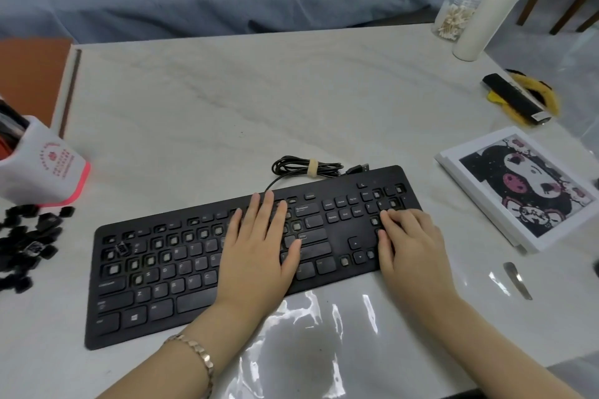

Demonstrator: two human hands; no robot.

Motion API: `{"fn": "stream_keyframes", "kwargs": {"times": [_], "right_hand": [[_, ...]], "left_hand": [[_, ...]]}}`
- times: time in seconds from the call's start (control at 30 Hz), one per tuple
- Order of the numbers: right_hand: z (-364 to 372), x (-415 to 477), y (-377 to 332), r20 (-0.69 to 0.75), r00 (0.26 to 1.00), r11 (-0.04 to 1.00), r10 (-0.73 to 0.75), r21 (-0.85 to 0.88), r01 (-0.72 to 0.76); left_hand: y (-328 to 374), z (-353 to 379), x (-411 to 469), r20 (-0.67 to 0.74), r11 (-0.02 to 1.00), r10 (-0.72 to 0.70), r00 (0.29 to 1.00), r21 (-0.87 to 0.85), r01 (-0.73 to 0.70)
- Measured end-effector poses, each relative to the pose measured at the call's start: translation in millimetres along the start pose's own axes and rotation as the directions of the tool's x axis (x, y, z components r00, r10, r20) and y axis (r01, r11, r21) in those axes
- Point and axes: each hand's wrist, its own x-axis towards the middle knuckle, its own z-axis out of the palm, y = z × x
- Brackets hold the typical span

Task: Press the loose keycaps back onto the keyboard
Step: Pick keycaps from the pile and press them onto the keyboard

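Now the left hand (256, 253) lay flat on the middle-right part of the keyboard (146, 301), with its fingers straight and a little spread, and it held nothing. The right hand (411, 246) rested on the number pad at the right end of the keyboard. Its fingers were slightly bent and their tips pressed down on the keys there; I could not tell if a keycap was under them. Many key places on the keyboard were without caps. One loose cap (121, 249) lay tilted on the upper left part of the keyboard. The pile of loose keycaps (26, 243) was on the table (227, 107), just left of the keyboard. The coiled cable (304, 167) lay just behind the keyboard.
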Motion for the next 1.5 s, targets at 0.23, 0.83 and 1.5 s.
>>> {"fn": "stream_keyframes", "kwargs": {"times": [0.23, 0.83, 1.5], "right_hand": [[-5, 14, -74, 0.22, 0.967, 0.966, -0.129, 0.249, 0.072], [-1, 10, -162, 0.473, 0.805, 0.864, -0.358, 0.495, 0.094], [-30, 34, -208, 0.336, 0.884, 0.439, -0.326, 0.882, -0.173]], "left_hand": [[-45, -31, -18, -0.123, 0.994, -0.019, 0.992, -0.11, 0.006], [-147, -69, -55, -0.035, 0.786, -0.476, 0.879, -0.466, 0.407], [-99, -130, -54, 0.706, -0.421, -0.141, 0.694, -0.677, 0.603]]}}
